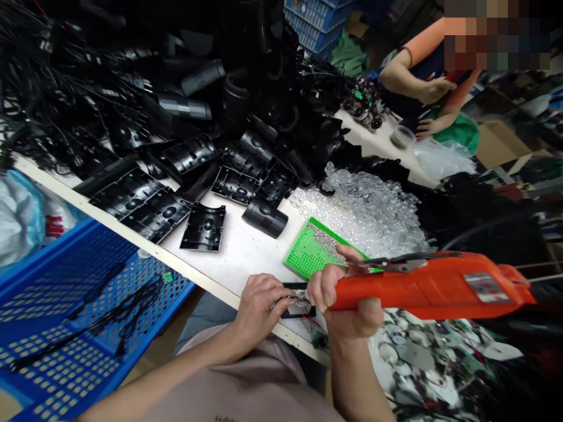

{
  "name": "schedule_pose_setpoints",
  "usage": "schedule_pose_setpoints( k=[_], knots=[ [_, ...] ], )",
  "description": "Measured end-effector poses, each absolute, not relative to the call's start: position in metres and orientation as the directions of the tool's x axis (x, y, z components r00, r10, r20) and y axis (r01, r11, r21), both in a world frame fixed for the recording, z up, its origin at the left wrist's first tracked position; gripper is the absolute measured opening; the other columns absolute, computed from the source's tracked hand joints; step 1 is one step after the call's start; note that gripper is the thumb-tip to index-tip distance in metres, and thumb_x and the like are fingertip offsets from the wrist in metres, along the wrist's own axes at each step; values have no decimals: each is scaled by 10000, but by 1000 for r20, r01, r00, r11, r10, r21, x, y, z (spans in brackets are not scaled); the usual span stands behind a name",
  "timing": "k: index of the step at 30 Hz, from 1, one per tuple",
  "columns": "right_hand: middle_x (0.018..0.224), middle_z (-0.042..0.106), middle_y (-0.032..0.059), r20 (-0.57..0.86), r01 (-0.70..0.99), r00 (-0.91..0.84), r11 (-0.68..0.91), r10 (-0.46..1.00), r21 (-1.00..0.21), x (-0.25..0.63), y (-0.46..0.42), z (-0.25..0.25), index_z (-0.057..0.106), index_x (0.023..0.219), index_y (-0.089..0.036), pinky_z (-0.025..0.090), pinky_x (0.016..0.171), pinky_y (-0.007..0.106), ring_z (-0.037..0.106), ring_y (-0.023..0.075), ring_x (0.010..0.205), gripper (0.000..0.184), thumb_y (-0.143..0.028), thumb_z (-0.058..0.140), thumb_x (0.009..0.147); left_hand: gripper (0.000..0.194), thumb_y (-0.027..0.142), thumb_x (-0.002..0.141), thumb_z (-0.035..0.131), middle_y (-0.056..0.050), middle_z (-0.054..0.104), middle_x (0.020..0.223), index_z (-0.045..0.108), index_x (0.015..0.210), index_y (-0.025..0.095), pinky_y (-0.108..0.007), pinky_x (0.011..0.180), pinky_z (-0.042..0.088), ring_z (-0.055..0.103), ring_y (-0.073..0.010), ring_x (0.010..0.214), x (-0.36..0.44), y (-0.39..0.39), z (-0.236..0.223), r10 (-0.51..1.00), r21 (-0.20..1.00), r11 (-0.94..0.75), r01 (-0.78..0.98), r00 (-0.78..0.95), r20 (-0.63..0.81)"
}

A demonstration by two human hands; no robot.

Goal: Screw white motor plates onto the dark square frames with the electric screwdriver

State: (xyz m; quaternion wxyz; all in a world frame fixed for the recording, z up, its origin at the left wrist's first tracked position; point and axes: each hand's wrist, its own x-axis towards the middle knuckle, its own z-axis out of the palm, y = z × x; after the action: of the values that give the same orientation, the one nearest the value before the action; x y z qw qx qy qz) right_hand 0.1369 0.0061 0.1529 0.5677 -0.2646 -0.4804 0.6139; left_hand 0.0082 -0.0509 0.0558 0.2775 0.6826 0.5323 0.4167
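My right hand (341, 293) is wrapped round an orange electric screwdriver (422, 287), which lies nearly level with its tip pointing left. At that tip, my left hand (264, 308) has thumb and fingers pinched together; what is between them is too small to make out. Beneath the fingertips, at the table's front edge, is a black plastic part (312, 312), mostly covered by both hands. Thin red wires and a small circuit board (320, 339) hang beside it. Just beyond the hands is a green perforated tray (303, 266) with many small screws.
Black half-shell casings (204, 228) lie on the white table (237, 249). Clear plastic pieces (373, 205) are heaped behind the tray, and motor-like parts (413, 354) at right. A blue crate (153, 316) with cables stands at left. Across the table, a co-worker's hands (435, 91) show.
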Motion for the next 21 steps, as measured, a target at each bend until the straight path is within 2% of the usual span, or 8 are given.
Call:
schedule_pose_setpoints(
  k=[2,7,10,12,16,21],
  knots=[
    [478,403,-92,220,-453,-208,106,953,-885,137,4,154,553,1122,-269,306,336,239,344,101,327,455,-574,617,790,211,347,939,538,-12,683,757,716,874,255,-361,760,420,605,-179,794,10,-52,57,963,838,-263,479,85,254],
    [470,396,-97,198,-429,-194,98,961,-898,142,-4,151,524,1192,-260,297,329,233,342,103,322,559,-608,618,766,178,334,928,563,-5,689,776,720,884,262,-363,781,420,606,-171,802,14,-59,55,959,846,-277,456,84,269],
    [467,390,-99,183,-434,-204,79,962,-897,145,-9,149,516,1211,-260,304,340,232,340,101,324,585,-623,613,762,191,329,943,538,-6,682,781,720,921,276,-369,794,409,601,-183,841,13,-60,58,937,799,-344,493,133,322],
    [470,397,-96,189,-435,-213,80,959,-897,150,-11,151,524,1206,-271,315,349,231,353,103,331,567,-614,624,765,193,358,933,552,-28,691,869,698,1028,274,-382,814,406,596,-210,919,12,-59,61,918,745,-393,539,189,348],
    [489,435,-82,247,-422,-119,176,962,-889,168,-12,160,560,1169,-283,335,375,242,372,105,347,503,-576,649,770,503,401,871,625,-108,623,1166,505,1323,216,-423,890,418,548,-271,1097,10,-53,62,931,714,-362,599,201,303],
    [483,427,-90,259,-336,-26,236,966,-912,185,-12,149,553,1163,-298,349,373,249,361,106,334,512,-607,630,761,488,269,833,601,-93,593,1202,491,1309,252,-442,950,416,533,-276,1137,16,-48,53,945,739,-324,591,244,219]
  ],
)
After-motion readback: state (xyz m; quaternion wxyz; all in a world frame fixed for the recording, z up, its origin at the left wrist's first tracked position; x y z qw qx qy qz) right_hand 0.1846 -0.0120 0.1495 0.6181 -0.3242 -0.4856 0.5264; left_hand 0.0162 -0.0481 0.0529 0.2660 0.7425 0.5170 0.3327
